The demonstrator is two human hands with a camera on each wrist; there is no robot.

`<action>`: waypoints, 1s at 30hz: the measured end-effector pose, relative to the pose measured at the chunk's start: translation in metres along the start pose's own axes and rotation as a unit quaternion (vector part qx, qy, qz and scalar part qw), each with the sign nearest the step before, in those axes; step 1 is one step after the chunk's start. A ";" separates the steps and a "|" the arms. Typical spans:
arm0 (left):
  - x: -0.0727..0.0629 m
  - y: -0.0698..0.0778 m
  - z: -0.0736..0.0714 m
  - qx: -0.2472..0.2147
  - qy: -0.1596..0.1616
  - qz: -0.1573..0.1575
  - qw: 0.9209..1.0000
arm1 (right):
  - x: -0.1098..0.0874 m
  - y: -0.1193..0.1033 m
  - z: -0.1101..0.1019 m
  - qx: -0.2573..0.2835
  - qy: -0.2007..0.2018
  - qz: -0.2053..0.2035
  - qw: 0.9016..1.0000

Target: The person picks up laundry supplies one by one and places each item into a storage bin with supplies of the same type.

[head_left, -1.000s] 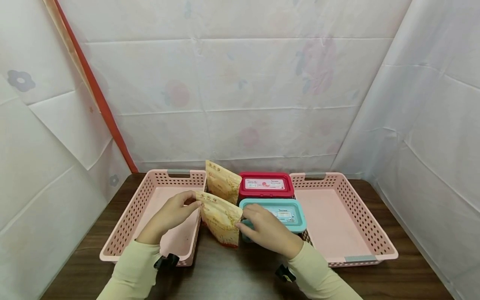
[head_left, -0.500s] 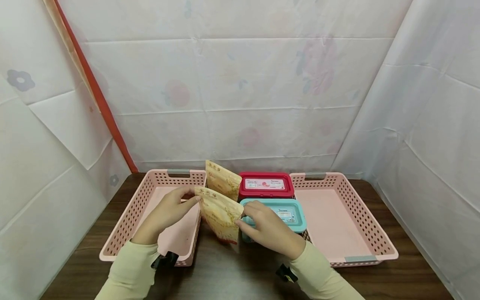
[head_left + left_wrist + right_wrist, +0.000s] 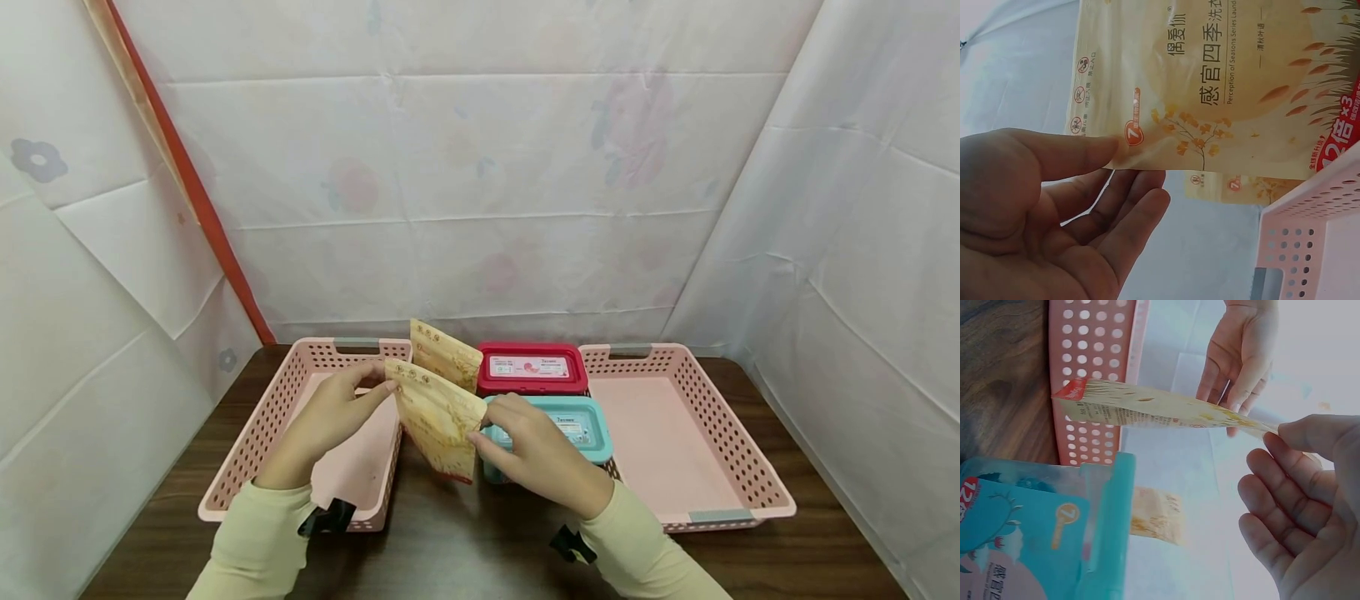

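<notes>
A cream-yellow laundry detergent pouch [image 3: 435, 425] stands tilted between my two hands, its printed front and red lower edge showing. My left hand [image 3: 321, 421] pinches its upper left corner; in the left wrist view the thumb [image 3: 1079, 156] lies over the printed front. The upper right corner is pinched between thumb and index finger of my right hand [image 3: 542, 457]. Seen edge-on in the right wrist view, the pouch [image 3: 1141, 405] looks thin. Right behind it is a second matching pouch [image 3: 447, 353], its lower part hidden.
A pink perforated basket [image 3: 247, 433] sits on the left, another pink basket [image 3: 731, 433] on the right. Between them stand a red-lidded box [image 3: 532, 387] and, nearer, a teal-lidded box [image 3: 597, 433]. The dark wooden table [image 3: 457, 542] shows in front; white curtains [image 3: 480, 167] enclose it.
Both hands keep their pinch on the front pouch. It has risen a little and shifted slightly away, overlapping more of the pouch behind. The boxes and baskets stay put.
</notes>
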State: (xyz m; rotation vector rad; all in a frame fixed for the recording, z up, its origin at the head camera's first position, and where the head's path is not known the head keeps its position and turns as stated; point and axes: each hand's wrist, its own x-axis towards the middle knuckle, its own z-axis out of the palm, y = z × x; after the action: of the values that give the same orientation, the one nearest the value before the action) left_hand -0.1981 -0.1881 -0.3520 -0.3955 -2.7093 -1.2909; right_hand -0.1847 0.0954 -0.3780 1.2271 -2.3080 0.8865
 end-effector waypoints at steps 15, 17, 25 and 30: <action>0.000 0.010 -0.006 -0.014 0.036 -0.015 0.999 | 0.005 -0.004 -0.010 0.025 0.038 -0.015 0.999; 0.000 0.011 -0.007 -0.019 0.037 -0.015 0.999 | 0.006 -0.004 -0.011 0.031 0.037 -0.012 0.999; -0.003 0.012 -0.010 -0.055 0.039 -0.008 0.998 | 0.007 -0.003 -0.012 0.044 0.031 0.003 0.999; -0.004 0.012 -0.011 -0.061 0.036 -0.020 0.997 | 0.009 -0.002 -0.012 0.040 0.037 0.003 0.999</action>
State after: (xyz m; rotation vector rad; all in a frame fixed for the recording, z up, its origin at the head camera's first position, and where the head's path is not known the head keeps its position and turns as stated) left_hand -0.1905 -0.1905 -0.3370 -0.3018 -2.6003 -1.4564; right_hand -0.1871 0.0976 -0.3634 1.1977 -2.2394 1.0181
